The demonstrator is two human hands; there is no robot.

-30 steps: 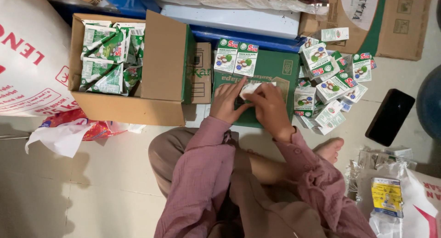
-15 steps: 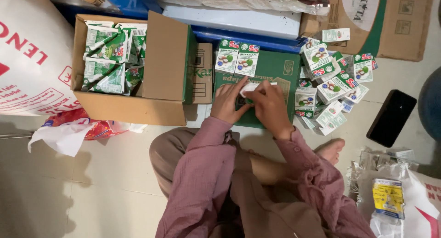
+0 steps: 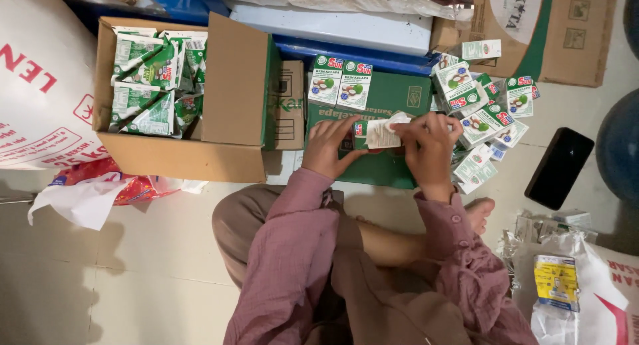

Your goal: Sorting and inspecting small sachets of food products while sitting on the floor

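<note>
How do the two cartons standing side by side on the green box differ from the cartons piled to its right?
The two upright cartons stand neatly side by side on the green box; the piled cartons lie jumbled, tilted at many angles. The pair are apart from both hands; the pile lies beside the right hand. Both are small white-and-green cartons.

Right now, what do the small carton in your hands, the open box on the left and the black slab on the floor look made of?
The small carton, held by the left hand and right hand, looks like printed, coated paperboard: sharp folds, slight sheen. The open box is brown corrugated cardboard, matte, with raw flaps. The black slab looks like glass or glossy plastic, smooth and dark, probably a phone.
</note>
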